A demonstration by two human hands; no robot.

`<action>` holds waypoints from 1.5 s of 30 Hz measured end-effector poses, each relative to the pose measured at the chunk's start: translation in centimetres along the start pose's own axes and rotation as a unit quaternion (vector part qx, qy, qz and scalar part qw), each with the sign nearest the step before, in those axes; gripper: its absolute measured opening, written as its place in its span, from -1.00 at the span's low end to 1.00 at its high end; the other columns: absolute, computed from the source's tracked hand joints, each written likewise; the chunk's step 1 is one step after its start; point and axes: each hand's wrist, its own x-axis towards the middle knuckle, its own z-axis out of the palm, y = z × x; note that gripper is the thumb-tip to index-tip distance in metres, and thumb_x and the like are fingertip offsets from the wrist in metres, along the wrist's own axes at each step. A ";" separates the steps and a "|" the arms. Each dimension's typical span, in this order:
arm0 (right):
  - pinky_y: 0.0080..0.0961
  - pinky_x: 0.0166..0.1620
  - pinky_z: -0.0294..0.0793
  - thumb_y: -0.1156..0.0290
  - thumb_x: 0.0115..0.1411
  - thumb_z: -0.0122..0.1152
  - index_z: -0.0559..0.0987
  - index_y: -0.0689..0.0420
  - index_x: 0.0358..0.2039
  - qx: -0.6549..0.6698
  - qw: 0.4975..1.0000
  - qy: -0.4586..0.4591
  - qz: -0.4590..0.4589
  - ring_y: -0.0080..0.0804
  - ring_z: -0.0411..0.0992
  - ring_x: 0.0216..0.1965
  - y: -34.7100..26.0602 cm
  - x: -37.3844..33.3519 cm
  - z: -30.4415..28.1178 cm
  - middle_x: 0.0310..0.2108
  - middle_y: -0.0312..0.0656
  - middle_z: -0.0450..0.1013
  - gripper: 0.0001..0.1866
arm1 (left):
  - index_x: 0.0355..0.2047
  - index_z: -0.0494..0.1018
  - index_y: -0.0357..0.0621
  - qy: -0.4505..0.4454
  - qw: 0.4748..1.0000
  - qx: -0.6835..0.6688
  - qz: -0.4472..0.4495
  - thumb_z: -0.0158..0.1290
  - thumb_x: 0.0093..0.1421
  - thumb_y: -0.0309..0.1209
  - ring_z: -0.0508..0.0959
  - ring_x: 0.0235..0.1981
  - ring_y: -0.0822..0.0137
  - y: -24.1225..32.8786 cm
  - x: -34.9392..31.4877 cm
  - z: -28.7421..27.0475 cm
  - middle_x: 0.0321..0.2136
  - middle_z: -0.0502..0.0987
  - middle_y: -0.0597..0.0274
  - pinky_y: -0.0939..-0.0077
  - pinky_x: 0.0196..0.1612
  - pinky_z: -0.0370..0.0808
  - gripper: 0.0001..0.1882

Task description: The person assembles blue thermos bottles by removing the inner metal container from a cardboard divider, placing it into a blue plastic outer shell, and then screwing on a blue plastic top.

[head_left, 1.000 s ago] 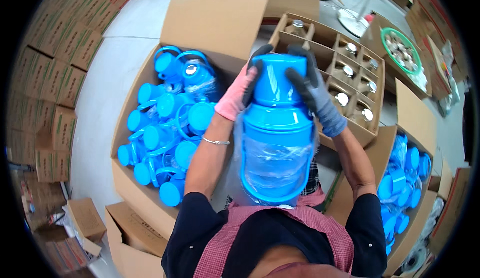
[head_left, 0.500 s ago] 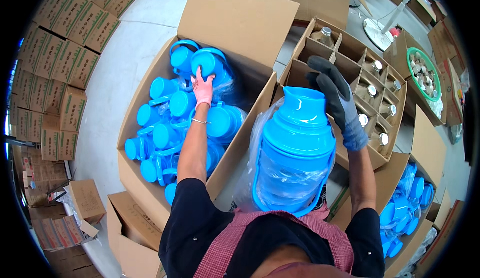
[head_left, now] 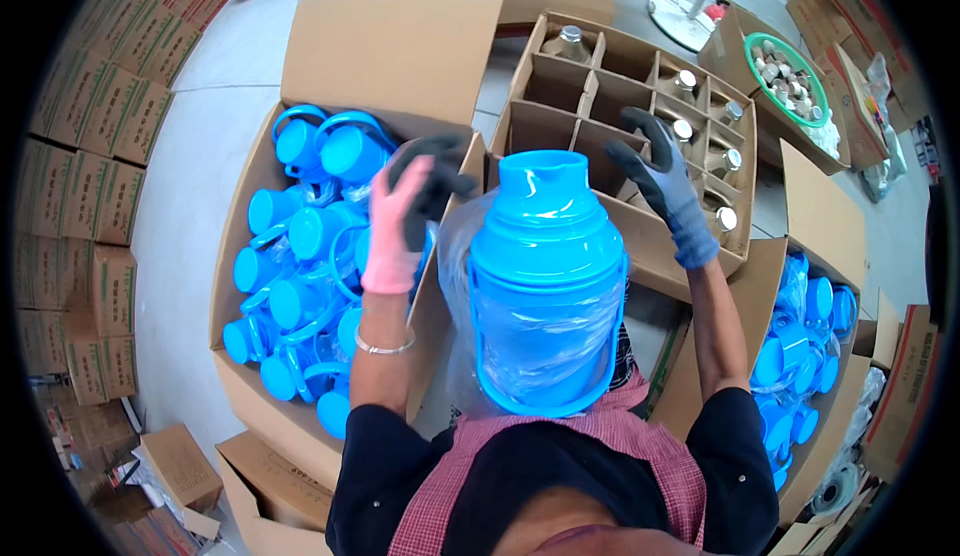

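A blue thermos flask casing [head_left: 545,266] with a spouted neck stands upright in front of me, partly wrapped in clear plastic, its handle hanging down at the front. My left hand [head_left: 400,216], in a pink glove with a dark palm, is in the air left of its neck. The fingers are spread and slightly blurred, and nothing shows in them. On the other side, my right hand [head_left: 655,171], in a grey glove with black fingers, hovers beside the neck, thumb and fingers apart and holding nothing. Below my left hand, several blue casings [head_left: 315,231] fill an open carton [head_left: 228,286].
A partitioned carton [head_left: 530,26] beyond the flask holds several silver-topped glass bottles [head_left: 722,161]. A green basket [head_left: 815,86] of small pieces stands at the far right. Another carton [head_left: 825,196] of blue casings is at my right. Stacked cartons [head_left: 95,186] line the left.
My left hand has come away from the casings in the left carton and moved right, toward the flask's neck. My right hand stays beside the neck, its fingers now more curved. The view has shifted right.
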 end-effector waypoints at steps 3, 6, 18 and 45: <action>-0.39 0.20 0.26 0.35 0.08 0.33 0.35 0.13 0.17 0.174 0.983 -0.020 0.047 -0.27 0.28 0.14 -7.7 -1.2 2.8 0.16 -0.09 0.27 -0.37 | 0.09 0.31 -0.31 0.022 0.980 -0.181 -0.080 -0.05 0.29 -0.28 0.57 -0.19 0.27 1.3 -0.8 4.2 -0.12 0.51 0.03 0.48 -0.07 0.50 -0.56; -0.36 0.21 0.23 0.23 0.08 0.30 0.26 0.16 0.22 0.144 0.980 -0.132 -0.032 -0.30 0.25 0.16 -5.6 -0.4 3.6 0.14 -0.08 0.27 -0.28 | 0.06 0.36 -0.27 -0.062 0.993 0.077 -0.064 0.11 0.09 -0.26 0.47 -0.12 0.40 0.6 0.0 5.7 -0.12 0.52 0.14 0.52 -0.02 0.39 -0.45; -0.45 -0.05 0.40 0.22 0.25 0.10 0.35 0.15 0.16 -0.022 0.786 -0.582 0.208 -0.35 0.37 -0.07 4.9 -16.5 2.4 -0.02 -0.11 0.37 -0.50 | -0.15 0.40 -0.20 -0.140 0.989 -0.051 -0.019 0.17 -0.04 -0.10 0.37 -0.10 0.41 1.9 0.6 3.9 -0.21 0.40 0.27 0.53 0.02 0.28 -0.47; -0.43 0.02 0.39 0.14 0.04 0.34 0.37 0.24 0.09 0.135 0.986 -0.078 0.057 -0.36 0.41 -0.04 -3.9 2.2 1.7 -0.06 -0.05 0.42 -0.33 | 0.35 -0.15 -0.07 -0.122 0.975 0.135 -0.128 0.13 0.14 -0.05 0.27 0.19 -0.05 0.5 4.8 7.6 0.17 0.22 -0.23 0.26 0.24 0.18 -0.07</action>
